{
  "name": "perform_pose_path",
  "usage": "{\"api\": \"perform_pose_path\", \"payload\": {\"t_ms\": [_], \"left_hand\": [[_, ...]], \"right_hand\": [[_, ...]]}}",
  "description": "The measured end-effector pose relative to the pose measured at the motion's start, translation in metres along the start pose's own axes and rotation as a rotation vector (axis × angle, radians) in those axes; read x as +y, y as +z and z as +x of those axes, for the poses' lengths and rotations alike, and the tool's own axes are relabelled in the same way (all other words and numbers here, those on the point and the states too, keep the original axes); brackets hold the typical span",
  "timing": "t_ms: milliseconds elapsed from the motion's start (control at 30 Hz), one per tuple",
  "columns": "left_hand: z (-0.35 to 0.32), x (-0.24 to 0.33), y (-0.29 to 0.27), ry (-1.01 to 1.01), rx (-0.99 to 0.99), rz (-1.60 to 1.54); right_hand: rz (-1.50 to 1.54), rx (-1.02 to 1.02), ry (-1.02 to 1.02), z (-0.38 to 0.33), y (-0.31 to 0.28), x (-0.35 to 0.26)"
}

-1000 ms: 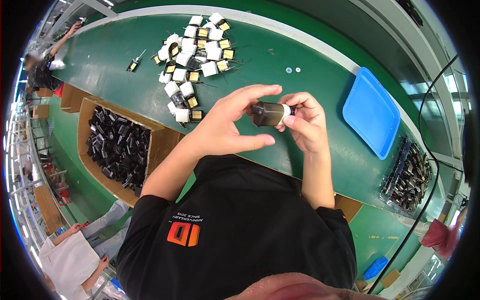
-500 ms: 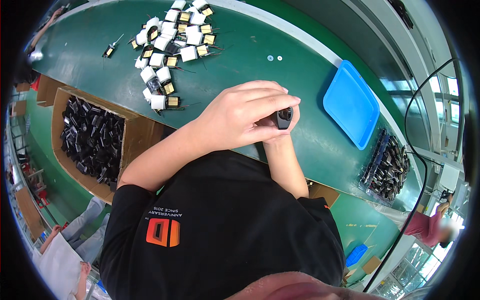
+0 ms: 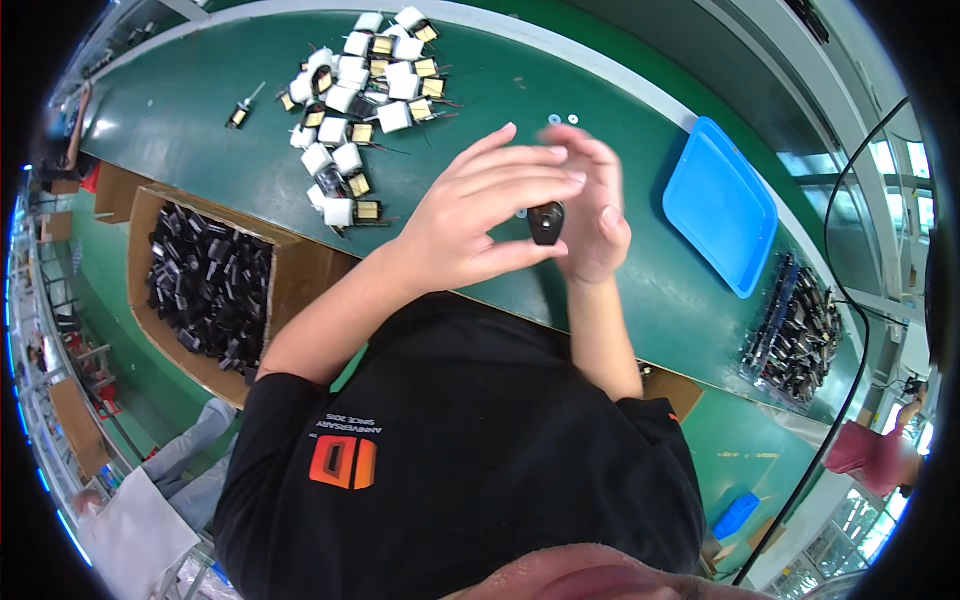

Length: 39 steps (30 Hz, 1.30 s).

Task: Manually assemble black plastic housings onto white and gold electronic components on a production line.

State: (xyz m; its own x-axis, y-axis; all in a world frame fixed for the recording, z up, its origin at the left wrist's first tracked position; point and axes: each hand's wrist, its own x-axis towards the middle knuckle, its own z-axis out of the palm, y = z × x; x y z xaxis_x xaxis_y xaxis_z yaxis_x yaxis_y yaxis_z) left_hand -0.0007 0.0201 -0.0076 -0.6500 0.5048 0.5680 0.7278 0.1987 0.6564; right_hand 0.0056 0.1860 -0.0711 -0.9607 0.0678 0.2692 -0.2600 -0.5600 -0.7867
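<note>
The left hand [image 3: 480, 215] is pinching a small black part [image 3: 546, 222] between thumb and fingers, above the green table [image 3: 640, 290] near its front edge. The part's long axis is standing roughly upright, narrow end down. The right hand [image 3: 592, 215] is staying open behind it, fingers spread. A blue tray [image 3: 720, 205] is lying well apart on the right, white components [image 3: 360, 100] on the left.
</note>
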Motion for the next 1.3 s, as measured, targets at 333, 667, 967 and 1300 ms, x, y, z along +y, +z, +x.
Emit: {"api": "perform_pose_path", "payload": {"t_ms": [333,667,967,1300], "left_hand": [[0.000,-0.004,0.005,0.048,0.145,-0.086],[-0.005,0.010,0.020,-0.281,0.052,-0.347],[-0.009,0.003,0.006,-0.304,-0.208,-0.221],[-0.168,-0.058,-0.202,-0.615,0.710,0.578]], "right_hand": [[0.176,-0.271,0.242,-0.014,-0.004,-0.028],[0.311,-0.155,0.156,-0.021,0.003,-0.010],[-0.013,-0.196,0.271,-0.042,-0.019,-0.045],[-0.696,-0.159,1.478,-0.250,-0.202,-0.193]]}}
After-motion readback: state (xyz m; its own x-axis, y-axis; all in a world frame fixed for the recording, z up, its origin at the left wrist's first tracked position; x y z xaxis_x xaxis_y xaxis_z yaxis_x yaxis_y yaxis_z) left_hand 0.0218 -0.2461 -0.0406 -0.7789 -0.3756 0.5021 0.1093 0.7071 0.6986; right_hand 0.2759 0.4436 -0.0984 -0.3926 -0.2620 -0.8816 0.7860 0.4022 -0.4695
